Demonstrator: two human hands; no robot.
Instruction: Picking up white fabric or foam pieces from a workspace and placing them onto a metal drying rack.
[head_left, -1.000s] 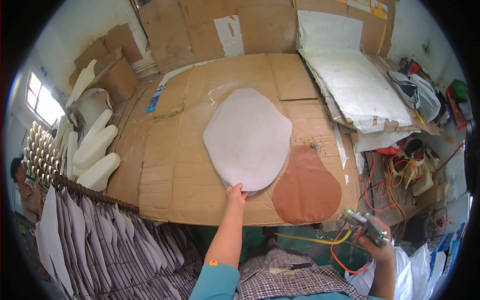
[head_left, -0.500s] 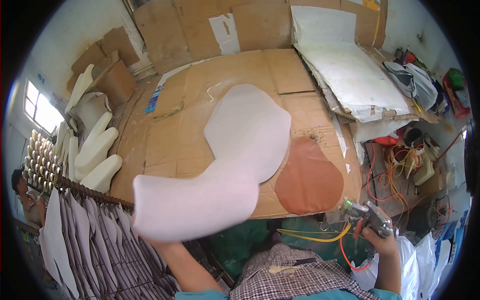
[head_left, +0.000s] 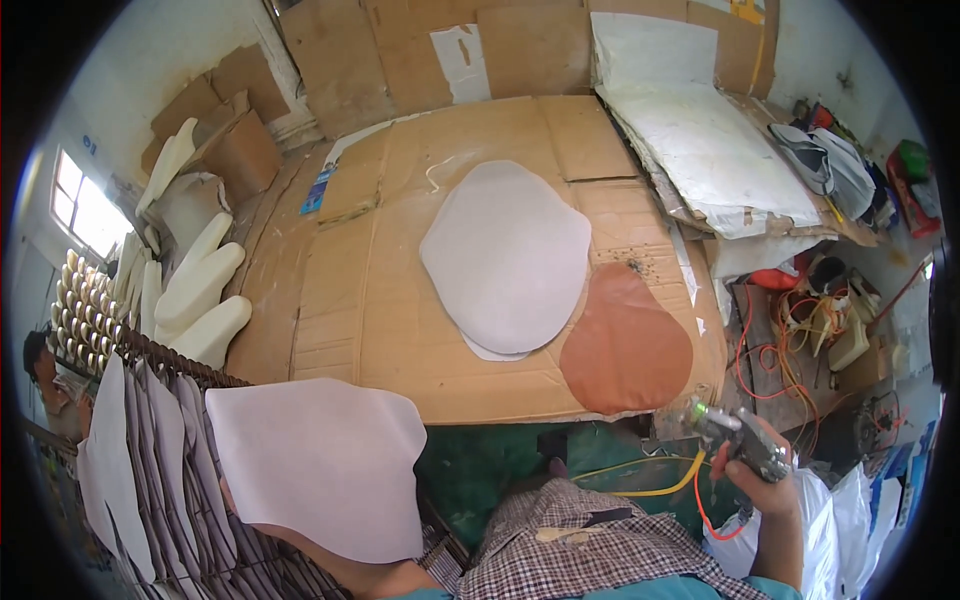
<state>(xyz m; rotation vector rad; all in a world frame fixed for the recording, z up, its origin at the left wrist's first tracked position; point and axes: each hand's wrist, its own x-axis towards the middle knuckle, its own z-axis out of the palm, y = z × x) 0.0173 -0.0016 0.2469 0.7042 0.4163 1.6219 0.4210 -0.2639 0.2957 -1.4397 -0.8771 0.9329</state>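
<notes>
A pale lilac-grey sheet [head_left: 320, 465], cut in a rounded shape, is held up at the left by my left hand [head_left: 229, 494]. The sheet covers nearly all of that hand and its fingers; the forearm passes beneath it. My right hand [head_left: 768, 482] grips a metal spray gun [head_left: 748, 440] by its handle, beyond the table's right front corner. A yellow hose and an orange hose hang by the gun. On the cardboard-covered table [head_left: 350, 310], similar pale sheets [head_left: 505, 255] lie stacked in the middle. A brown leather-like piece [head_left: 627, 345] lies beside them.
A rack of hanging pale sheets [head_left: 165, 450] stands at my left, below cream moulded pieces [head_left: 200, 290]. White-covered boards [head_left: 700, 150] rise at the back right. Tangled orange hoses [head_left: 770, 350] lie at the right. Another person [head_left: 55, 390] is at the far left.
My left hand has carried the pale sheet leftward and toward me, off the table to beside the rack. The stacked sheets now show fully. My right hand keeps hold of the spray gun.
</notes>
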